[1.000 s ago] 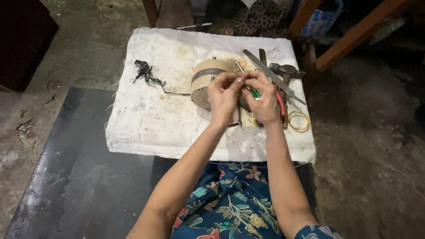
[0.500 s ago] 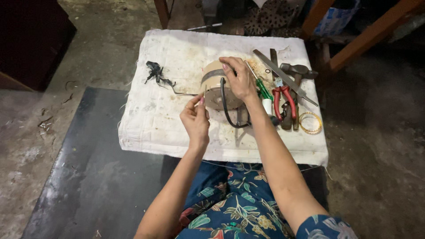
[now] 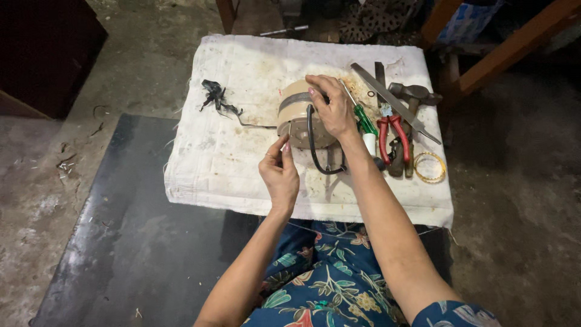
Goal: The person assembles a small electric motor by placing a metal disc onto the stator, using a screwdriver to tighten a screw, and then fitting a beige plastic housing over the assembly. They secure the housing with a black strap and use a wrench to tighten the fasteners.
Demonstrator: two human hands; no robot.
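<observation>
1. Since the earlier frames the left hand (image 3: 279, 172) has been drawn back off the coil (image 3: 301, 123) toward the near cloth edge; the right hand (image 3: 331, 108) has stayed on top of it.
2. The coil is sat on the white cloth (image 3: 212, 163) at mid-table, with a black cable (image 3: 315, 151) looped down its front.
3. Right hand: fingers curled and pressed on the coil's top rim, steadying it, not lifting.
4. Left hand: thumb and forefinger pinched together just below the coil; something thin may be held, cannot tell what.
5. Handling, as judged: the coil looks dense, stiff and heavy for its size; the taped side looks grippable; it is best taken round the drum wall, not by the cable, which is soft and would flex.
6. A black scrap (image 3: 215, 97) lies left of the coil, apart from it.
7. Right of the coil are laid a green screwdriver (image 3: 363, 118), red pliers (image 3: 393, 136), a file (image 3: 393, 103), a hammer (image 3: 411, 94) and gold bangles (image 3: 428, 168).
</observation>
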